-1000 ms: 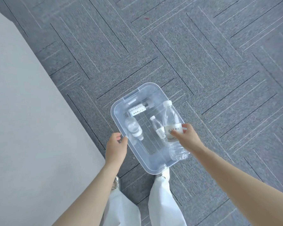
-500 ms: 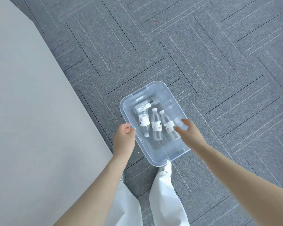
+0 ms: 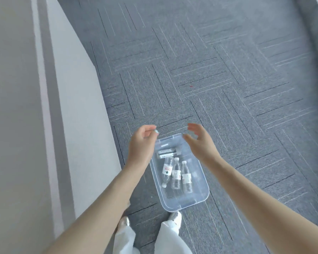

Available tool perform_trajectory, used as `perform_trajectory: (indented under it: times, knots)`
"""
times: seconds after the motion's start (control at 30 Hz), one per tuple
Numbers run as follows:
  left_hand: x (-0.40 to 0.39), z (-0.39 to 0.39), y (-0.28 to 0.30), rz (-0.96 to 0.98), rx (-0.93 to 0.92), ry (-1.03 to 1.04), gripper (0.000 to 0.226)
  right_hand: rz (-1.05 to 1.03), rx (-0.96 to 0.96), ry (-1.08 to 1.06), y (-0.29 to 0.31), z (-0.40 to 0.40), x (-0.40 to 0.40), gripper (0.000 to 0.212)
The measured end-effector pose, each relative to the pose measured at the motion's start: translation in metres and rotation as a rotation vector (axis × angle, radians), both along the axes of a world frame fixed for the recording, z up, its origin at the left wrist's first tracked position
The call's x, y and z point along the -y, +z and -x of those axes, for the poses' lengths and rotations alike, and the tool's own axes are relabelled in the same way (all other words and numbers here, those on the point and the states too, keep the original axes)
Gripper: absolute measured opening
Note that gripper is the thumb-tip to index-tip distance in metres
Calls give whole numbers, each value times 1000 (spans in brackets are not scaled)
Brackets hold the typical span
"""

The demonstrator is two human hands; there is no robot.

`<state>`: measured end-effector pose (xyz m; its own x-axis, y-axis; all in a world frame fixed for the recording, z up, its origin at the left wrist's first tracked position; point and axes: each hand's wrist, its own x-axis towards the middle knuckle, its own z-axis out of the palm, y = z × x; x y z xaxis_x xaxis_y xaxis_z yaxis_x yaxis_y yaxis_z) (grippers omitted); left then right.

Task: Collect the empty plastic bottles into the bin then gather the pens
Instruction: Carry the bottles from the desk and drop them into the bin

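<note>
On the grey carpet by a pale table sits a clear bin, just ahead of two shoes. Nothing blocks the bin except the hands held over its far end. Three bottles lie side by side inside it, with two or three more crosswise beyond them. Left hand curls its fingers, pinching something small and pale. Right hand is spread, holding nothing, with the bottles below and nearer the person.
</note>
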<state>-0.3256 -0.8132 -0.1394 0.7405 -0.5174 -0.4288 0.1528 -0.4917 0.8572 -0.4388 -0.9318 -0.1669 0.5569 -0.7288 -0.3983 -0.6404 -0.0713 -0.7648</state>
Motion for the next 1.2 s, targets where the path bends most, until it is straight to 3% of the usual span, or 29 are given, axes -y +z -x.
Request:
perform_trajectory:
  times: [0.27,0.5,0.87,1.2]
  knots:
    - [-72,-36,136,181,102,214,19,167,186,207,157,-56,-31,37]
    - [-193,-58,218,271,188,346,22,269,336,347,255,-90,-114,33]
    - [-453,-54,292,259,360,598,20,222,496,489,322,-116,-318,19]
    - [-580,-31,316,257,435,701,20,177,550,713,348,-125,-450,18]
